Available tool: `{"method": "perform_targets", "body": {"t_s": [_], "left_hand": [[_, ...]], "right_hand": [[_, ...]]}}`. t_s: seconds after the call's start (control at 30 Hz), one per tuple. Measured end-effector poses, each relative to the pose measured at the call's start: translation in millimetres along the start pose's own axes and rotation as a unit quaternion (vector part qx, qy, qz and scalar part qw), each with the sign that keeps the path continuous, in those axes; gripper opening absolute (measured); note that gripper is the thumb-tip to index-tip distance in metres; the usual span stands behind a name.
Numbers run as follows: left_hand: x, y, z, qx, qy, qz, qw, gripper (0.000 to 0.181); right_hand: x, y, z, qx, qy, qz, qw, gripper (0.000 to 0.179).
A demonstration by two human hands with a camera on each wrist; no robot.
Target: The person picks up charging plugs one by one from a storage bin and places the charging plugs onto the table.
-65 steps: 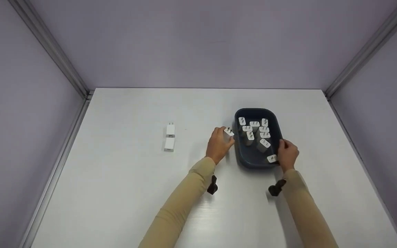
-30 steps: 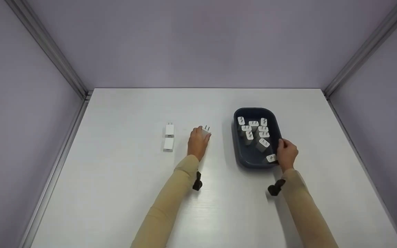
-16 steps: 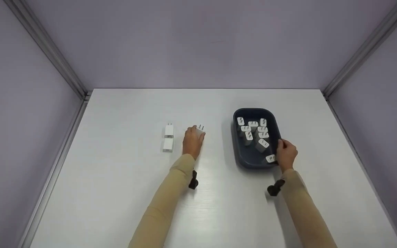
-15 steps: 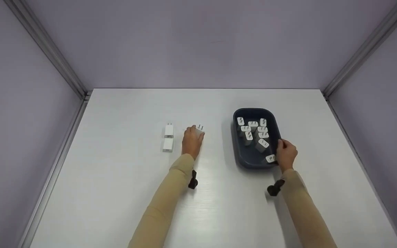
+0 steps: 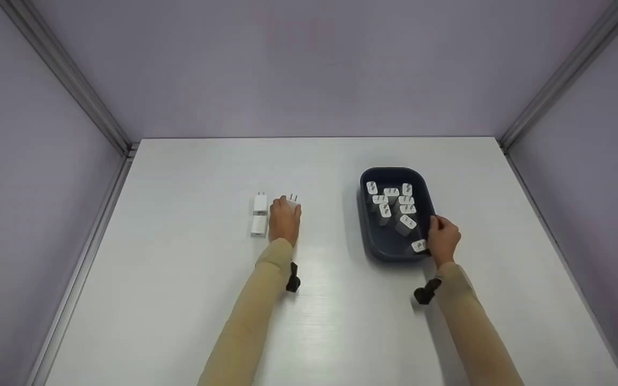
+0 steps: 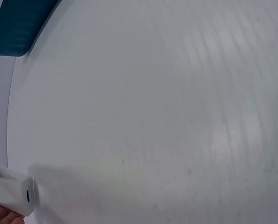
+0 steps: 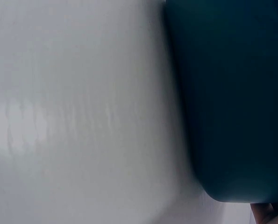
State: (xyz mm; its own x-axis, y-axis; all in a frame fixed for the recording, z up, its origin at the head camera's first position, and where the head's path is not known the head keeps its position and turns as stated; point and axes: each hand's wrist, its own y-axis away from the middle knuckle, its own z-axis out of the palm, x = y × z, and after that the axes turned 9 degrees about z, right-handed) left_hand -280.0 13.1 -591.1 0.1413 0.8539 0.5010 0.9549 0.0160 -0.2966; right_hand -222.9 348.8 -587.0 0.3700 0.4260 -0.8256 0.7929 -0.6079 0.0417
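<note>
My left hand [image 5: 285, 221] grips a white charger plug [image 5: 293, 203] whose two prongs point away from me. In the left wrist view the same charger plug [image 6: 12, 192] shows a port slot on its end face, with fingertips on either side of it. Just left of that hand, two more white charger plugs lie in a column, a far one [image 5: 260, 204] and a near one [image 5: 258, 226]. My right hand [image 5: 443, 238] pinches the right rim of a dark blue bin [image 5: 389, 252]. Several charger plugs [image 5: 405, 225] stand inside it, mostly prongs up.
The white table [image 5: 180, 300] ends at a pale back wall [image 5: 309, 69], with side panels left and right. A black wrist camera [image 5: 293, 277] hangs under the left sleeve and another [image 5: 427, 292] under the right. The bin [image 6: 24, 25] also shows in the left wrist view.
My left hand has moved left from beside the bin, carrying the charger plug, and now sits right beside the two lying plugs. The right hand has stayed on the bin's rim.
</note>
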Motion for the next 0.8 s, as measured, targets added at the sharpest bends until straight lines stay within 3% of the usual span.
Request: {"method": "perform_targets", "body": {"t_s": [0.4, 0.8], "left_hand": [[-3.3, -2.7, 0.1, -0.016, 0.023, -0.033, 0.9991, 0.045], [-0.3, -4.8, 7.2, -0.011, -0.012, -0.021, 0.9996, 0.042]], "right_hand": [[0.9, 0.7, 0.9, 0.011, 0.004, -0.008, 0.9999, 0.034], [-1.0, 1.2, 0.1, 0.017, 0.000, -0.005, 0.9998, 0.034]]}}
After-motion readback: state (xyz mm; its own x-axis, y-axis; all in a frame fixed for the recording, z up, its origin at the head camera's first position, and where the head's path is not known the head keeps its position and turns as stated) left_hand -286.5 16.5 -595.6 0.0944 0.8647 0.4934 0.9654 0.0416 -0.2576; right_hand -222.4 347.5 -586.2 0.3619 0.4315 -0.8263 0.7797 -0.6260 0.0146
